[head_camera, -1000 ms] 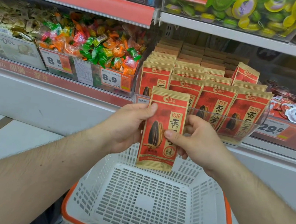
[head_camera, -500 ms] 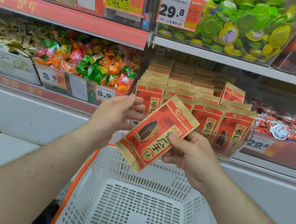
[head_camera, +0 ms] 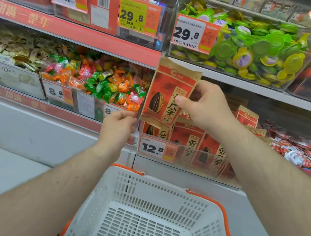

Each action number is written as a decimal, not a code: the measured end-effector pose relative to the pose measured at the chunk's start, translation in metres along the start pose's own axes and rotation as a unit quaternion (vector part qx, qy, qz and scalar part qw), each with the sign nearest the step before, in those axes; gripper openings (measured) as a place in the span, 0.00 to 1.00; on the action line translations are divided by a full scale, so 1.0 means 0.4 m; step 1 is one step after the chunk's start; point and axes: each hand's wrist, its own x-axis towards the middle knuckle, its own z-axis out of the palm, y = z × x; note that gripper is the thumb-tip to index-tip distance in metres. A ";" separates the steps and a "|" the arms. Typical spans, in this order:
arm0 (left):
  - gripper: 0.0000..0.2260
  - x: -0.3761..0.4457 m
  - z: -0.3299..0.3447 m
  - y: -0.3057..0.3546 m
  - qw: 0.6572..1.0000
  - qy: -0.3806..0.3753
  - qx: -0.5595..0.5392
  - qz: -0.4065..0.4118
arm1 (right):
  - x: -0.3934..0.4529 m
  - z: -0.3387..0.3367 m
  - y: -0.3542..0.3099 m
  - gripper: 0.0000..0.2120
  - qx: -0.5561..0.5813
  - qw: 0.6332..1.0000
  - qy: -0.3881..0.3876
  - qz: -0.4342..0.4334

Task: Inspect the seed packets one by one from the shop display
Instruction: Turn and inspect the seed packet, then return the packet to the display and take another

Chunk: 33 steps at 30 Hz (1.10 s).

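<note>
At centre frame, the right hand (head_camera: pixel 208 108) pinches a red seed packet (head_camera: pixel 169 97), thumb on its front, holding it upright above the display bin (head_camera: pixel 184 159) of matching packets; lower left of it, the left hand (head_camera: pixel 117 126) hangs with loosely curled fingers, empty; both forearms reach over a white basket (head_camera: pixel 147 216).

Reds and greens along the sweet shelves.
Seed packet (head_camera: pixel 169 97) in my right hand (head_camera: pixel 209 106): red face, kraft-brown top and bottom bands, black striped seed, black characters. Packets in the clear bin (head_camera: pixel 197 145) share that print. Basket (head_camera: pixel 155 215): white slotted walls, orange rim. Wrapped sweets (head_camera: pixel 103 83) orange, green, pink. Jelly cups (head_camera: pixel 259 48) lime and yellow. Price tag (head_camera: pixel 157 150): white, black digits, orange panel. Shelf strip (head_camera: pixel 72 32) red, gold lettering.
</note>
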 end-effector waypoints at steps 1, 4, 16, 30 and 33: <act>0.06 0.001 0.001 -0.004 1.000 0.000 0.006 0.001 | 0.012 0.005 0.005 0.08 -0.015 1.000 -0.009 -0.002; 0.06 0.002 0.004 -0.006 1.000 -0.005 0.018 0.007 | 0.035 0.019 0.020 0.08 -0.037 0.999 -0.037 0.005; 0.10 0.012 0.022 -0.016 0.999 -0.021 0.044 0.015 | 0.054 0.045 0.064 0.07 -0.180 0.979 -0.077 0.056; 0.09 0.009 0.027 -0.053 0.974 -0.031 0.198 0.104 | 0.088 0.094 -0.015 0.12 -0.404 0.894 -0.191 -0.034; 0.09 0.013 0.025 -0.052 0.972 -0.033 0.208 0.104 | 0.084 0.133 -0.010 0.09 -0.446 0.870 -0.205 -0.044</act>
